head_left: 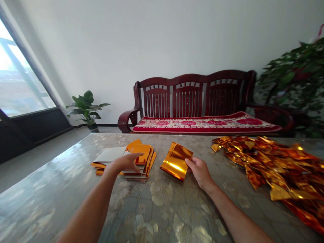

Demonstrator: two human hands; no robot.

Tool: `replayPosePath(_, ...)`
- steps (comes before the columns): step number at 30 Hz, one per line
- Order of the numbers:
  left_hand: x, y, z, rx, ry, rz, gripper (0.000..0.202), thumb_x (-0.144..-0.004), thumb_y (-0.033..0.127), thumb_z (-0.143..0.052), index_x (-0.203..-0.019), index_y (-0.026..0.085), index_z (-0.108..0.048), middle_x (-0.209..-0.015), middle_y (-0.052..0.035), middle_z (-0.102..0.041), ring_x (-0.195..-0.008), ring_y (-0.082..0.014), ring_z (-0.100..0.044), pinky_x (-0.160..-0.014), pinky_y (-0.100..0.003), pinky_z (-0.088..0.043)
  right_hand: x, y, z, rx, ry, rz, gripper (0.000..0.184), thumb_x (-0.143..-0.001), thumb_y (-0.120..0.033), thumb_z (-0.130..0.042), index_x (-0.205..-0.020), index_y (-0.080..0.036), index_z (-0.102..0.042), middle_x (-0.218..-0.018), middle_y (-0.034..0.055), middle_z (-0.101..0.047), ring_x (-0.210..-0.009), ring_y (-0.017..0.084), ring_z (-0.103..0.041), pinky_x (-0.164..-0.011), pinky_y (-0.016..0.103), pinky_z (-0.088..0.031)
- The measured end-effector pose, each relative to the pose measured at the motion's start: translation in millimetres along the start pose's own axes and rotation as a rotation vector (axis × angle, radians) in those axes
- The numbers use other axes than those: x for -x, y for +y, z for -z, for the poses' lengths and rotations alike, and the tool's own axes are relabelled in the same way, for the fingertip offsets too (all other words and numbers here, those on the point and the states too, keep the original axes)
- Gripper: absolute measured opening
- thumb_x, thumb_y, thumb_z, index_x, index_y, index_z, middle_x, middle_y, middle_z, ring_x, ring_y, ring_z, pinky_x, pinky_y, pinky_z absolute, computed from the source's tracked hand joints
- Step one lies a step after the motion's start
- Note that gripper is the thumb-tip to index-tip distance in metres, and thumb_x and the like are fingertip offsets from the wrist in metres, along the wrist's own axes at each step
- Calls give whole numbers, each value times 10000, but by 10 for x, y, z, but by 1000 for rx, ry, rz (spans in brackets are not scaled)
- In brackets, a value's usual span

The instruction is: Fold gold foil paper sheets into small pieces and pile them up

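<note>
A shiny gold foil sheet (176, 162), slightly curved, is pinched at its right edge between the thumb and fingers of my right hand (198, 169). It is held just over the table, right of the stacks. My left hand (129, 162) reaches over a stack of orange-gold sheets (149, 156) with pale undersides, its thumb and fingers apart. Whether its fingertips touch the top sheet I cannot tell. Beside it on the left lies another stack, with a white sheet (108, 154) uppermost and orange edges below, partly hidden by my left wrist.
A big heap of crumpled or folded gold foil pieces (275, 168) covers the right of the patterned table (157, 209). Behind the table stands a dark red wooden bench (192, 94) with a red-and-white cover (202, 123). Potted plants (88, 108) flank it.
</note>
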State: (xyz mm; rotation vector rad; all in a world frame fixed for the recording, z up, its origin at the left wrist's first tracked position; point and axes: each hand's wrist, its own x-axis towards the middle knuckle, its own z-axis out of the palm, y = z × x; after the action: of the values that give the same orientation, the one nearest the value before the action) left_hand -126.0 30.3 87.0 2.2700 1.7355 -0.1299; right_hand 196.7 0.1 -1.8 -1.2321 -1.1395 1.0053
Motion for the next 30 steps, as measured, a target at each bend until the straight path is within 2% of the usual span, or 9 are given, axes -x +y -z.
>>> replayPosePath(5, -20, -76, -66, -71, 95, -69, 616, -708, 165, -608, -1322, 205, -604, -1274, -81, -665, -1141, -250, -618, -983, -301, -452, 0, 2, 3, 8, 3, -1, 309, -685, -484, -671, -757, -183, -661, -644, 10, -665, -582, 181, -589, -501, 267, -452)
replayPosePath(10, -85, -140, -203, -57, 117, -131, 389, -809, 191, -545, -1164, 240, -696, -1191, -59, -709, -1091, -239, -640, -938, -292, -455, 9, -13, 0, 7, 0, -4, 332, -679, -495, -673, -785, -181, -675, -672, 18, -683, -594, 187, -602, -506, 267, -451)
replayPosePath(13, -86, -181, -220, 10, 249, -135, 320, -900, 237, -448, -1085, 225, -709, -1103, -72, -728, -1032, -234, -650, -897, -298, -453, 16, -27, -4, 10, 1, -5, 337, -671, -503, -672, -771, -181, -674, -653, 15, -673, -576, 182, -591, -498, 267, -443)
replayPosePath(18, -35, -262, 4, 97, 417, -99, 360, -932, 349, -383, -932, 170, -695, -883, -88, -713, -828, -234, -642, -766, -316, -457, 27, -51, -14, 12, -2, -2, 341, -670, -512, -662, -762, -184, -663, -635, 9, -661, -556, 173, -573, -497, 267, -429)
replayPosePath(21, 40, -284, 256, 310, 473, -145, 367, -876, 378, -419, -979, 151, -688, -873, -65, -707, -790, -226, -629, -718, -310, -473, 29, -58, -20, 13, -5, 0, 338, -674, -513, -657, -760, -186, -660, -629, 2, -653, -557, 171, -569, -502, 267, -427)
replayPosePath(23, 107, -280, 427, 480, 447, -179, 384, -828, 426, -486, -991, 137, -678, -903, -63, -713, -811, -232, -639, -714, -307, -492, 28, -57, -23, 13, -8, -2, 335, -675, -507, -655, -763, -184, -661, -637, 4, -656, -562, 172, -572, -503, 267, -426)
replayPosePath(26, 179, -272, 622, 704, 257, -123, 439, -763, 482, -572, -1032, 142, -641, -873, -57, -722, -748, -234, -658, -649, -306, -513, 28, -56, -28, 15, -9, -6, 325, -679, -494, -650, -767, -181, -659, -639, 5, -656, -561, 171, -571, -498, 263, -421)
replayPosePath(28, 162, -278, 686, 712, 144, -76, 436, -730, 461, -606, -1037, 154, -638, -900, -60, -731, -752, -240, -673, -641, -306, -523, 32, -63, -33, 16, -9, -7, 315, -677, -488, -648, -757, -183, -654, -635, 5, -656, -560, 171, -572, -497, 262, -419)
replayPosePath(30, 85, -293, 709, 585, 84, -73, 387, -721, 412, -596, -1017, 171, -662, -904, -56, -737, -785, -243, -678, -656, -296, -523, 39, -78, -40, 15, -14, -8, 309, -677, -486, -644, -753, -186, -650, -642, 7, -662, -563, 173, -577, -497, 260, -417)
